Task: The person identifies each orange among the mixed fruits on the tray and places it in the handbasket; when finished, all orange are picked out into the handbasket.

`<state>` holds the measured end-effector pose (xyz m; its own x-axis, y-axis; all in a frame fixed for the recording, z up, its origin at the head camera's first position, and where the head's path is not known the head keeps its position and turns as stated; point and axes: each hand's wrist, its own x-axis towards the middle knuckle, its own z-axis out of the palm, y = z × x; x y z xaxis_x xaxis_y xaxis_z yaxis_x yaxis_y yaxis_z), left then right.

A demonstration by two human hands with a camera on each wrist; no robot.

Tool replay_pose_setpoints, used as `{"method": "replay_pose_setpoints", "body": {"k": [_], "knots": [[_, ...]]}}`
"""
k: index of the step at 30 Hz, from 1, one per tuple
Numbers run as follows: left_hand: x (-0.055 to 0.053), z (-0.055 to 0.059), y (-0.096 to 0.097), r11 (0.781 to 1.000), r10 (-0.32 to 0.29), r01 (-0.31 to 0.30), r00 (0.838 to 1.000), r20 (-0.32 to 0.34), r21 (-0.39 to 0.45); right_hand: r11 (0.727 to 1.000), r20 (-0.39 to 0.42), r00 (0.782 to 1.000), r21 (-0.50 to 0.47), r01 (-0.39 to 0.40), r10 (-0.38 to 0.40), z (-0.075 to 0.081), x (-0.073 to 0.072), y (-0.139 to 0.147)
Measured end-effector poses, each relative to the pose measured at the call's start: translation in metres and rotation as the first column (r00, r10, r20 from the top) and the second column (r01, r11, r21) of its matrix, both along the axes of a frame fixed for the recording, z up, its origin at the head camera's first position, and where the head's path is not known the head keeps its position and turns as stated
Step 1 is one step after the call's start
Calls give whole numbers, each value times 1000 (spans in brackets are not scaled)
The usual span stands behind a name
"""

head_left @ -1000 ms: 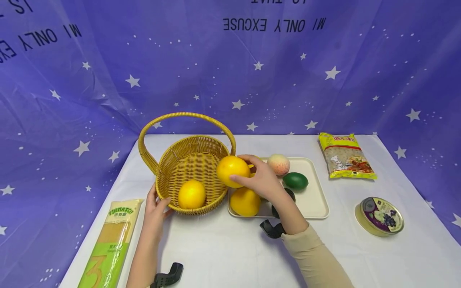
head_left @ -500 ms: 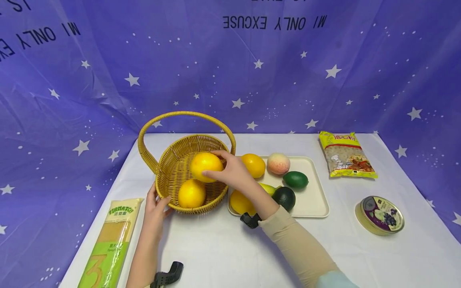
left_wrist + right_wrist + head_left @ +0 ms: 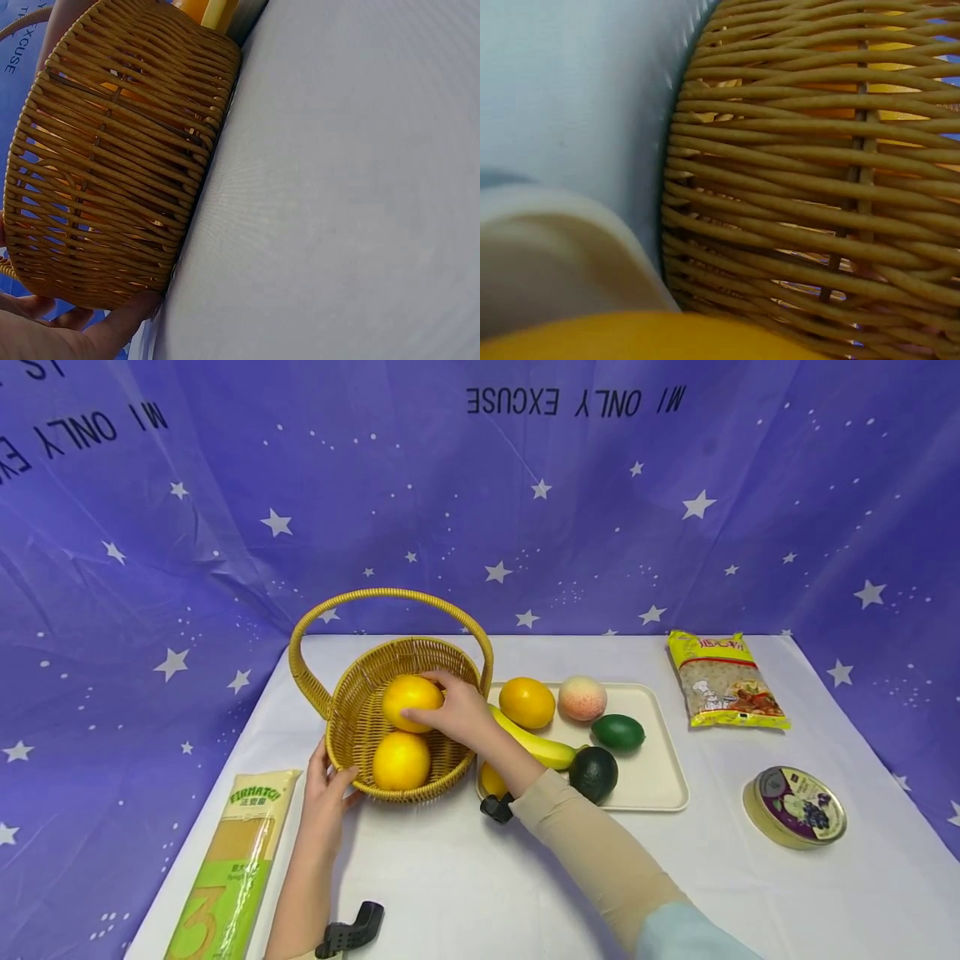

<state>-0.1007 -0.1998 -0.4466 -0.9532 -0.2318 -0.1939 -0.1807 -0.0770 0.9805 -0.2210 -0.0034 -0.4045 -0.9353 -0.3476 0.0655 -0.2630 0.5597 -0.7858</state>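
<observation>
A round wicker basket (image 3: 431, 650) with a tall arched handle stands left of centre. My left hand (image 3: 324, 802) grips its near left side, thumb at the rim; in the left wrist view that hand (image 3: 67, 334) lies against the basket's woven wall (image 3: 112, 157). Inside the basket, my right hand (image 3: 459, 717) holds an orange (image 3: 408, 700) from its right side, thumb in front and fingers behind. Directly in front of it lies a second orange (image 3: 401, 762). The right wrist view shows the basket's outer wall (image 3: 780, 165), with the right hand out of sight.
Right of the basket, a cream tray (image 3: 663, 781) bears another orange (image 3: 527, 702), a peach (image 3: 582, 698), a green fruit (image 3: 618, 732), a dark avocado (image 3: 594, 774), a banana (image 3: 551, 750) and a partly hidden yellow fruit (image 3: 492, 779). Spaghetti (image 3: 232, 860), a pasta bag (image 3: 727, 681) and a tin (image 3: 795, 807) lie around.
My right hand has carried the orange left from over the tray's edge and down into the basket, behind the other orange. The left hand keeps its place on the basket.
</observation>
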Motion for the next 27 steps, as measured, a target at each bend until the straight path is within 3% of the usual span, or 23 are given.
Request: {"method": "replay_pose_setpoints", "body": {"k": [5, 14, 27], "knots": [[0, 1, 0, 1000, 6, -6, 1000, 4, -1, 1000, -6, 1000, 0, 7, -7, -3, -5, -10], [0, 1, 0, 1000, 1, -1, 1000, 6, -1, 998, 81, 995, 49, 49, -53, -10, -9, -16], [-1, 1, 1, 1000, 3, -3, 1000, 11, -3, 993, 147, 988, 114, 30, -46, -9, -10, -19]]}}
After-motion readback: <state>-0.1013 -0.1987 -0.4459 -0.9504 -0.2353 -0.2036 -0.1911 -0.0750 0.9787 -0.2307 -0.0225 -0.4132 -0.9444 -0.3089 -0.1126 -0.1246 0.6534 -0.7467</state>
